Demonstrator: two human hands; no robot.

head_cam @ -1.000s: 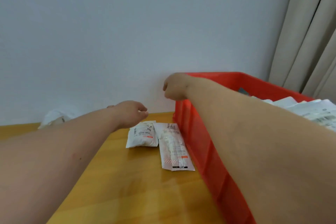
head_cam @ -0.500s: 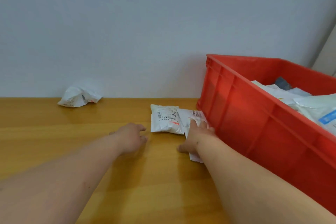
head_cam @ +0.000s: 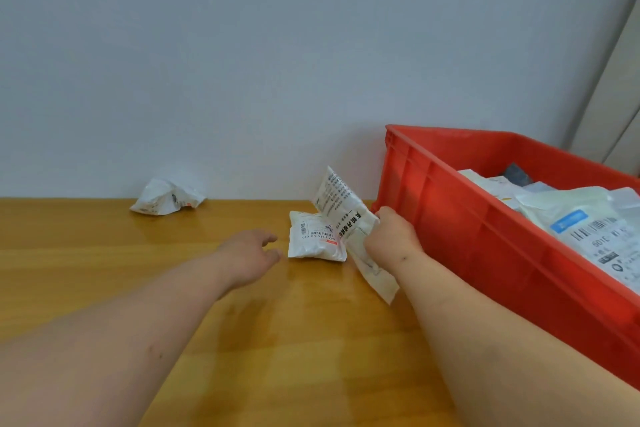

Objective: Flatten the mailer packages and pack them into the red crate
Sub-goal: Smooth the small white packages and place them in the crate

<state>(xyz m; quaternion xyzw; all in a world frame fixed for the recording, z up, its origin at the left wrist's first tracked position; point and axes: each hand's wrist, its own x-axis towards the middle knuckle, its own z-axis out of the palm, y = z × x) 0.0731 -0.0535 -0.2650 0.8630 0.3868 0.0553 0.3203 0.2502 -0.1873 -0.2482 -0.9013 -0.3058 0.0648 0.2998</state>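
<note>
My right hand [head_cam: 389,239] grips a long white mailer [head_cam: 341,211] with black print and holds it tilted up off the wooden table [head_cam: 138,270], just left of the red crate [head_cam: 485,229]. A smaller puffy white mailer [head_cam: 311,239] lies flat on the table beside it. My left hand [head_cam: 247,255] hovers just left of that small mailer with relaxed fingers and holds nothing. A crumpled white mailer [head_cam: 166,199] sits far left against the wall. Several flat mailers [head_cam: 581,218] lie inside the crate.
A pale wall runs along the table's back edge. A beige curtain [head_cam: 613,97] hangs at the far right behind the crate. Bare wooden tabletop stretches to the left and in front of my arms.
My right hand came down from the crate's corner onto the long mailer, closed around it and has lifted it up on end. My left hand stayed beside the small mailer.
</note>
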